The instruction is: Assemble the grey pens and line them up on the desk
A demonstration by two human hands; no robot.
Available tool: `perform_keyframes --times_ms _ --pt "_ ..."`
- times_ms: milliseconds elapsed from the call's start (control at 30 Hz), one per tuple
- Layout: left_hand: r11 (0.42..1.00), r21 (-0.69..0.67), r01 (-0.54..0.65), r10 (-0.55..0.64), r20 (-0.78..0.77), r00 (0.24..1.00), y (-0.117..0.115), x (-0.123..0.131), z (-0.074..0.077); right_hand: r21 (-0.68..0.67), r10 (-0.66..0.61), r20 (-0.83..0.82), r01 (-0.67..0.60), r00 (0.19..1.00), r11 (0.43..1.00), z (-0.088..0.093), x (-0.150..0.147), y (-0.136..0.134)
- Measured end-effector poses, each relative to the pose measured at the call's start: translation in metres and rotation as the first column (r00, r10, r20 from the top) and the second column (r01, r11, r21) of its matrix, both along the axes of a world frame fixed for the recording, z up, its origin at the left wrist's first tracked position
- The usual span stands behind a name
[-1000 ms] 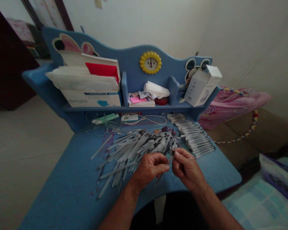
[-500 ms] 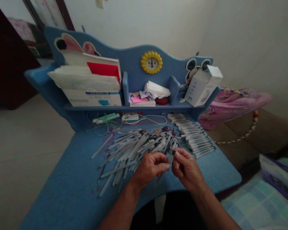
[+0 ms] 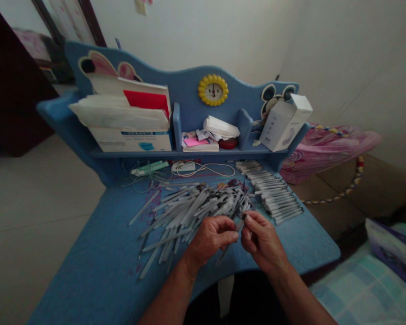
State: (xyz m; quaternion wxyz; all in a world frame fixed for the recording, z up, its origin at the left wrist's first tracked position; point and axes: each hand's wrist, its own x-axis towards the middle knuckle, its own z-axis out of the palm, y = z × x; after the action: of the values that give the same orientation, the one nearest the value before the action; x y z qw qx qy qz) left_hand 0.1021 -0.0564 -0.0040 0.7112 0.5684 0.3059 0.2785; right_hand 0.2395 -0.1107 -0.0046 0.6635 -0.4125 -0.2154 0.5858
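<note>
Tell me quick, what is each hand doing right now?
Left hand: closed, pinching the pen near its middle.
Right hand: closed, pinching the same pen's top end.

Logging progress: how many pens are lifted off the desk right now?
1: the pen gripped between left hand and right hand, above the desk, in front of the loose heap. Others may hide inside the palms.

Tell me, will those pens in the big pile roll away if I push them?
Probably some would. The pens look thin and round, so loose ones at the edge may roll on the flat desk. Those criss-crossed in the middle would likely jam and slide together. They look stiff and light, so easy to shove.
</note>
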Motion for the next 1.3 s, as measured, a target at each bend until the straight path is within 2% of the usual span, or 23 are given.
perform_keyframes --times_ms 200,333,467,567,700,900,1100,1200,1300 --pt "1.000 0.005 -0.012 0.012 -0.002 1.000 0.000 0.000 -0.001 0.011 0.010 0.066 -0.011 0.998 1.000 -0.001 -0.001 -0.002" --pt "1.000 0.020 -0.003 0.004 -0.030 1.000 -0.001 -0.001 0.002 0.053 0.068 0.299 -0.087 0.952 0.995 0.003 0.013 -0.002" --pt "1.000 0.015 0.014 -0.013 -0.047 0.999 -0.001 -0.002 0.006 0.039 0.188 0.562 -0.253 0.805 0.967 0.014 0.034 0.001" --pt "0.999 0.006 0.050 -0.050 -0.052 0.997 0.000 -0.003 0.005 -0.005 0.243 0.689 -0.330 0.683 0.944 0.024 0.044 0.003" --pt "0.996 0.020 0.084 -0.083 -0.077 0.994 0.001 -0.003 0.006 -0.097 0.309 0.793 -0.391 0.525 0.915 0.034 0.053 0.005" --pt "0.993 0.038 0.111 -0.104 -0.150 0.983 -0.001 -0.001 0.007 -0.209 0.404 0.860 -0.507 0.312 0.836 0.043 0.063 0.007" --pt "0.986 0.019 0.163 -0.159 -0.134 0.978 0.000 -0.001 0.004 -0.247 0.451 0.855 -0.563 0.256 0.789 0.047 0.065 0.006" --pt "0.983 0.035 0.181 -0.174 -0.145 0.974 0.000 -0.002 0.004 -0.241 0.463 0.849 -0.594 0.255 0.768 0.042 0.063 0.005" --pt "0.979 0.058 0.194 -0.183 -0.162 0.970 -0.001 -0.002 0.005 -0.268 0.488 0.830 -0.576 0.268 0.772 0.034 0.061 0.002"
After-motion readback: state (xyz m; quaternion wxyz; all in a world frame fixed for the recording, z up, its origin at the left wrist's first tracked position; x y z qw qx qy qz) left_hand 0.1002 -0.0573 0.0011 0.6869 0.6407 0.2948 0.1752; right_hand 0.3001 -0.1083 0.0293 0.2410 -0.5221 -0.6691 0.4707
